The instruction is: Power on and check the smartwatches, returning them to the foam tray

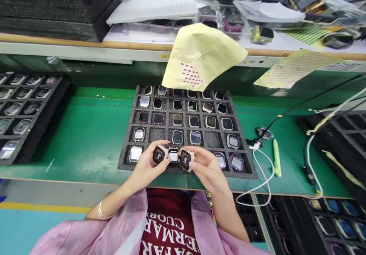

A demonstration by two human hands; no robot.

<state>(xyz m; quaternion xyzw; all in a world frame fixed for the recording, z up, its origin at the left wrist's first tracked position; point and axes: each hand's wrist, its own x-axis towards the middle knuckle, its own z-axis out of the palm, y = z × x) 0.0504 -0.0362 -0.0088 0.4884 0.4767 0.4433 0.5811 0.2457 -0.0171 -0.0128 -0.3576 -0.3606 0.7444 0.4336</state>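
My left hand [147, 165] grips a small smartwatch body with a dark screen [159, 155] over the front row of a black foam tray [127, 140]. Beside it my right hand [204, 167] holds a second watch body [185, 159] with a lit face. Between the two sits another watch [173, 155] in the tray with a white screen. The tray's compartments hold several watch bodies; a few compartments are bare. A silver bangle [103, 211] is on my left wrist.
A yellow sheet with red stickers [200, 58] hangs over the tray's back edge. A second foam tray of watches [24, 110] lies at left. At right lie a white cable [261, 178], a green pen [276, 156] and empty black trays [343, 140].
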